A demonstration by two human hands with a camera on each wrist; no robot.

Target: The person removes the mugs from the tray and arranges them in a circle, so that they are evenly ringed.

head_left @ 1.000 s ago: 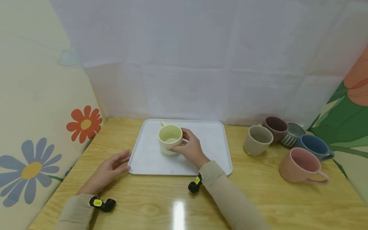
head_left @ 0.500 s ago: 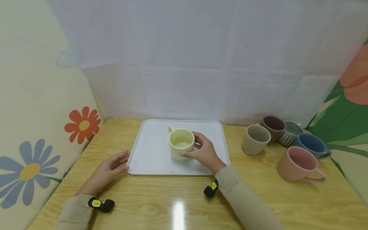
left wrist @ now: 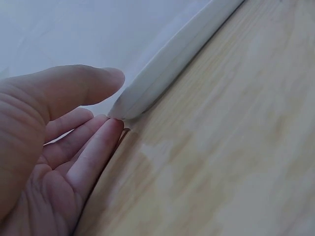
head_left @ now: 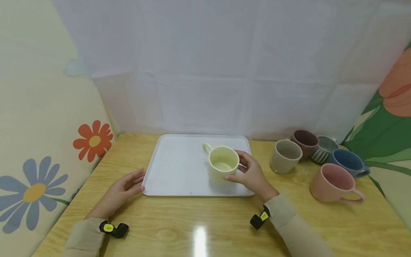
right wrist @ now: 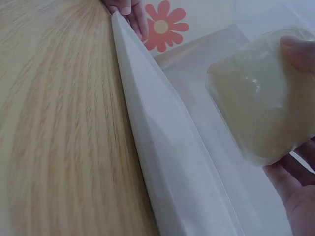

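A pale yellow mug (head_left: pixel 223 164) is held by my right hand (head_left: pixel 255 176) over the right part of the white tray (head_left: pixel 176 164). The thumb presses the mug's front while the fingers wrap behind its right side, and its handle points to the back left. In the right wrist view, the mug's outer wall (right wrist: pixel 261 98) shows between thumb and fingers, with a gap between it and the tray. At the tray's front left corner, my left hand (head_left: pixel 120 191) touches the edge with relaxed fingers; the left wrist view shows the fingertips (left wrist: pixel 115 125) against the corner and the thumb above.
To the right of the tray stand a beige mug (head_left: pixel 285 157), a dark maroon mug (head_left: pixel 305 142), a grey striped cup (head_left: pixel 322 151), a blue mug (head_left: pixel 348 162) and a pink mug (head_left: pixel 334 184). A white cloth (head_left: pixel 205 71) hangs behind the wooden table (head_left: pixel 160 225).
My right hand has carried the yellow mug rightward across the tray and a little toward the front. The left hand has stayed at the tray's corner.
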